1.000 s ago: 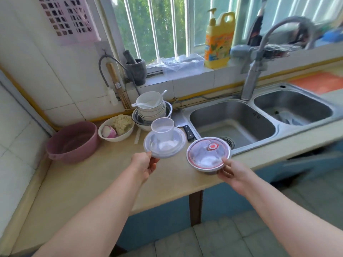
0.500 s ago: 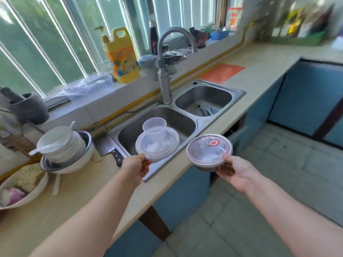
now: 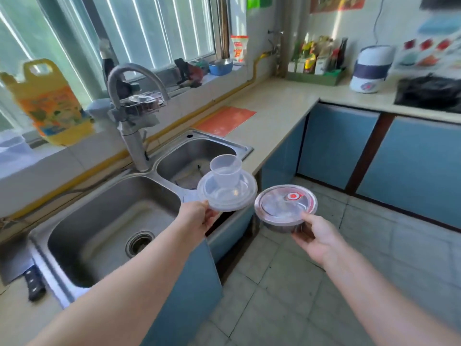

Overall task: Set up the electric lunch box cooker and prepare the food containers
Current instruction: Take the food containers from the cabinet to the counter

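Note:
My left hand point(image 3: 198, 218) pinches the near rim of a clear plastic lid point(image 3: 230, 196), held level in front of the sink, with a small clear plastic cup point(image 3: 225, 169) standing upright on it. My right hand point(image 3: 315, 234) grips a round metal container point(image 3: 285, 208) by its near edge; its clear lid has a red valve in the middle. A white and dark blue electric lunch box cooker point(image 3: 370, 68) stands on the far right counter, well beyond both hands.
A double steel sink point(image 3: 119, 221) with a curved tap point(image 3: 132, 101) lies to the left. A knife point(image 3: 35, 285) rests beside it. An orange mat point(image 3: 225, 119) lies on the beige counter, bottles in a green tray point(image 3: 315, 78), a black stove point(image 3: 429, 93), blue cabinets point(image 3: 334, 143) and tiled floor ahead.
The view has swung right, from the bowls on the left counter past the sink toward the corner counter. Both hands have carried the lid with the cup and the container along, grips unchanged.

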Demonstrator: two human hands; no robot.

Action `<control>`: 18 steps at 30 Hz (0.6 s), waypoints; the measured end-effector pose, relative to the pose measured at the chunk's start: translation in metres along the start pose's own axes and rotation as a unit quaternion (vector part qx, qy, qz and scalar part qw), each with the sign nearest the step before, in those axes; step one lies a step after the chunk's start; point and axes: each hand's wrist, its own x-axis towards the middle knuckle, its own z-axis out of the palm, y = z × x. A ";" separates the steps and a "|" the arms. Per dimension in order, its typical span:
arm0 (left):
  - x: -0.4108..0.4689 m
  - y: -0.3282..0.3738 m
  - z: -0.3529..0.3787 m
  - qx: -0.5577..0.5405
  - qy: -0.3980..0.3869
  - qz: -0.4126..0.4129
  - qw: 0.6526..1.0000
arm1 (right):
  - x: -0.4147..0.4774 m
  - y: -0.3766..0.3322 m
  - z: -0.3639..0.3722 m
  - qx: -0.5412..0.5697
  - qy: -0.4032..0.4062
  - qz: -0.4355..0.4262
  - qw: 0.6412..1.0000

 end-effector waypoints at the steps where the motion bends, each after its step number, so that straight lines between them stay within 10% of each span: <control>1: 0.004 0.002 0.012 0.004 -0.008 -0.001 1.000 | 0.005 -0.008 -0.004 0.003 0.004 -0.002 1.000; 18: 0.162 0.086 0.229 0.064 -0.120 -0.006 0.991 | 0.172 -0.161 0.002 0.083 0.111 -0.038 0.990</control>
